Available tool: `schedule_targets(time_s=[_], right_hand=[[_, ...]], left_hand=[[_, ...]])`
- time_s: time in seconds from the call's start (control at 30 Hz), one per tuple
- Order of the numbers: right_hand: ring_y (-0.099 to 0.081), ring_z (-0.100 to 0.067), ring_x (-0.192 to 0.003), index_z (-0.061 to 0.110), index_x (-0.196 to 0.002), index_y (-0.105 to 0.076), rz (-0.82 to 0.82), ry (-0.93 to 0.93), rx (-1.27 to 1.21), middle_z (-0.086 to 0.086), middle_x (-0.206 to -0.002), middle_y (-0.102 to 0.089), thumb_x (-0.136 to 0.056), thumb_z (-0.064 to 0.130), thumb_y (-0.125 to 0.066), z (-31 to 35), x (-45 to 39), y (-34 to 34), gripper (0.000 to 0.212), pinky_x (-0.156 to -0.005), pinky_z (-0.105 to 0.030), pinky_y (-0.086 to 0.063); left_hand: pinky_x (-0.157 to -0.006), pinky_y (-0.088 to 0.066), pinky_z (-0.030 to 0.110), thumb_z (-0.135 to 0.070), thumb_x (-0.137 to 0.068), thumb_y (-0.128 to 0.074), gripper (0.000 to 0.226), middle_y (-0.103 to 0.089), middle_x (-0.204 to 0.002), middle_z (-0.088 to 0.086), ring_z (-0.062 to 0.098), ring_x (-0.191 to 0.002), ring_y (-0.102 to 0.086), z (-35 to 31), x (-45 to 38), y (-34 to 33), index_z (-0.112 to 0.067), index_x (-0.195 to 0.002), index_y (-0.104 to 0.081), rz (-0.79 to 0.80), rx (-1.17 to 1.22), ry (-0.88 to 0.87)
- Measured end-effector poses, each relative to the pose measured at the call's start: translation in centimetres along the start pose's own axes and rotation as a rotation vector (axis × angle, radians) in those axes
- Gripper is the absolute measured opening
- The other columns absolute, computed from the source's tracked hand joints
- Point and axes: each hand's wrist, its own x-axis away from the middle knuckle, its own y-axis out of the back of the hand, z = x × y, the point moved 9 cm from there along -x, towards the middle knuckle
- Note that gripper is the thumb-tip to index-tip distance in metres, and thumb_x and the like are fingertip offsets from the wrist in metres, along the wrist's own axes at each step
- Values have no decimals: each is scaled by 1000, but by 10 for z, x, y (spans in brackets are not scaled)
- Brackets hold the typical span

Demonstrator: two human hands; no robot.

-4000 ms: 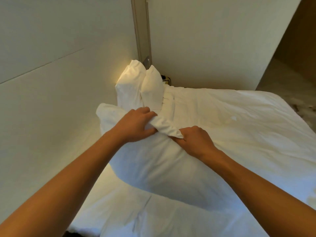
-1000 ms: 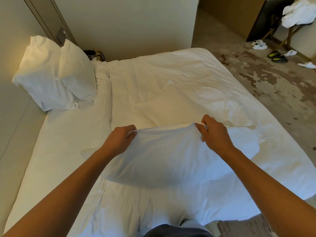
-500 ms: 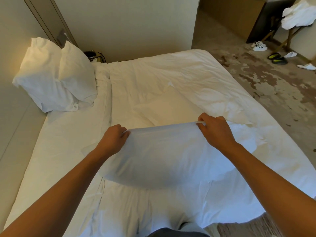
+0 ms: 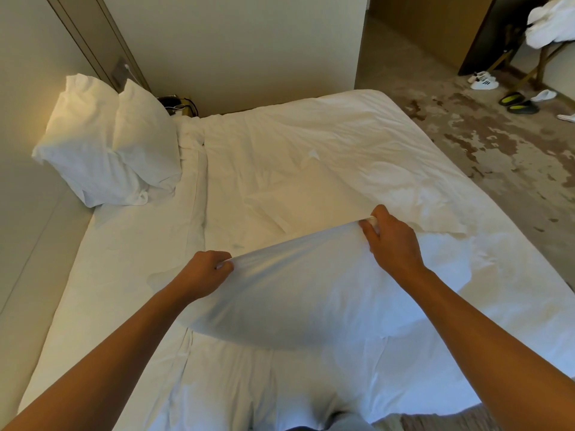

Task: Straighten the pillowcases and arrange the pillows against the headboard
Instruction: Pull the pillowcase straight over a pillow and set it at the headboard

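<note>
A white pillow (image 4: 298,290) hangs in front of me over the near part of the bed. My left hand (image 4: 203,273) pinches its upper left corner and my right hand (image 4: 392,244) grips its upper right corner, so the top edge of the pillowcase is pulled taut and slopes up to the right. Two more white pillows, a larger one (image 4: 84,144) and a smaller one (image 4: 146,141), stand upright side by side at the far left, leaning on the padded headboard (image 4: 21,104).
The bed (image 4: 311,157) carries a rumpled white duvet. A nightstand with cables (image 4: 175,105) sits behind the pillows. On the patterned carpet to the right lie shoes and slippers (image 4: 516,102), and a luggage rack with white linen (image 4: 550,26) stands at the far right.
Four seconds ago I held the pillow close to the headboard pillows; now it hangs over the bed's near part. In the last second my right hand rose slightly and the top edge went taut.
</note>
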Motion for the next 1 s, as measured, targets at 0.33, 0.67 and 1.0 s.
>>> schedule_targets(time_s=[0.33,0.67,1.0], right_hand=[[-67,-32,-76,10,-93,-77,51,100,-18,-6,-84,-72,-104,24,-59,-2,-21,-17,24,-81,-44,-54],[-68,-24,-71,13,-89,-74,-31,189,-279,0,-76,-71,-103,24,-59,46,-84,-15,23,-70,-43,-58],[-71,-24,-78,13,-95,-76,37,348,-451,-3,-84,-74,-104,25,-56,179,-147,-23,25,-74,-44,-58]], left_hand=[[-65,-46,40,-21,-104,-49,36,-64,-66,8,29,-65,-59,-3,-7,33,-6,-73,-60,-241,-123,52],[-68,-62,49,-24,-106,-46,37,-66,-72,11,22,-65,-67,1,-4,83,-4,-80,-64,-401,18,216],[-59,-54,36,-25,-105,-48,37,-64,-64,5,18,-58,-71,32,63,197,-12,-71,-58,-634,-25,323]])
